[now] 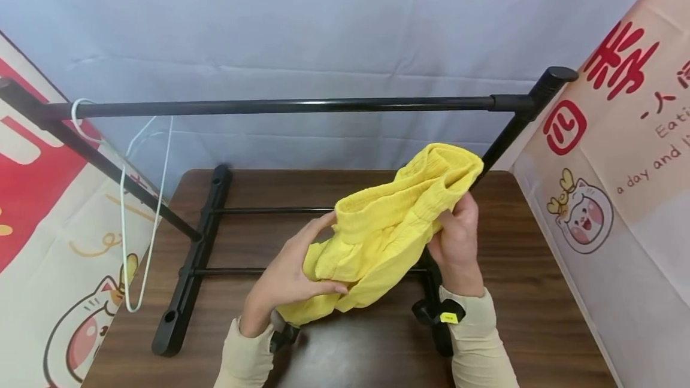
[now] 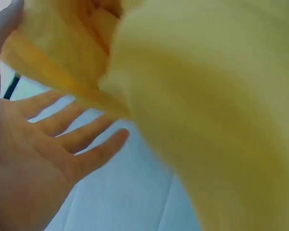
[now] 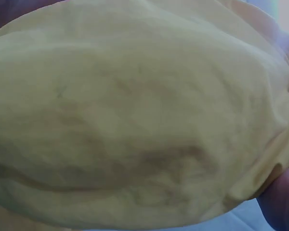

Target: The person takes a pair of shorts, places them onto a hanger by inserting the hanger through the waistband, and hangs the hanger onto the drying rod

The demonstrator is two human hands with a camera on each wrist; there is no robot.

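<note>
Yellow pants (image 1: 377,226) with a gathered elastic waistband are held up in front of the rack, slanting from lower left to upper right. My right hand (image 1: 458,244) grips their right end, fingers partly hidden behind the cloth. At the left end, my left hand (image 1: 288,274) rests against the fabric, its thumb over the front. The left wrist view shows the left palm (image 2: 33,168) with straight, spread fingers beside the hanging yellow cloth (image 2: 207,120). In the right wrist view the cloth (image 3: 135,120) fills most of the picture, with fingertips (image 3: 282,197) at its right edge.
A black clothes rack (image 1: 302,106) stands on a brown wooden table (image 1: 517,292), its top bar beyond the pants. One white hanger (image 1: 123,220) hangs at the bar's left end. A pale cloth backdrop (image 1: 269,29) and printed side panels (image 1: 609,196) surround the table.
</note>
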